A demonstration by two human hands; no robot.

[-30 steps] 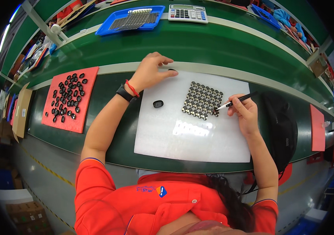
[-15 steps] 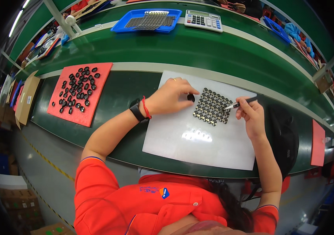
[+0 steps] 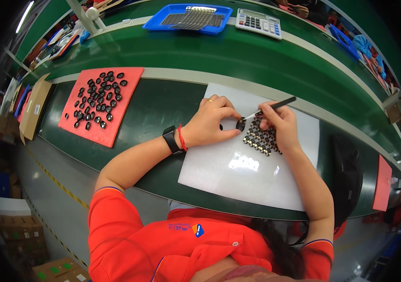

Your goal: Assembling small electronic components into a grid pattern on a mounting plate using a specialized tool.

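My left hand (image 3: 212, 121) pinches a small round black part (image 3: 241, 124) between thumb and fingertips, just above a white sheet. Another dark piece (image 3: 220, 127) peeks out beneath its curled fingers. In my right hand (image 3: 281, 126) is a pair of tweezers (image 3: 285, 102) with a dark handle, and its pale tip reaches the edge of the pinched part. Whether the tips hold anything is too small to tell. A panel of small dark and gold circuit boards (image 3: 258, 142) lies beside both hands, partly covered by the right one.
The white sheet (image 3: 210, 174) rests on a dark green bench. To the left, a pink foam mat (image 3: 130, 77) carries many black round parts. A black bag (image 3: 348, 174) lies at the right. On the shelf behind are a blue tray (image 3: 151, 23) and a calculator (image 3: 259, 23).
My right hand has moved left with the tweezers, from over the panel to the black part. My left hand still pinches that part. The whole view has shifted slightly.
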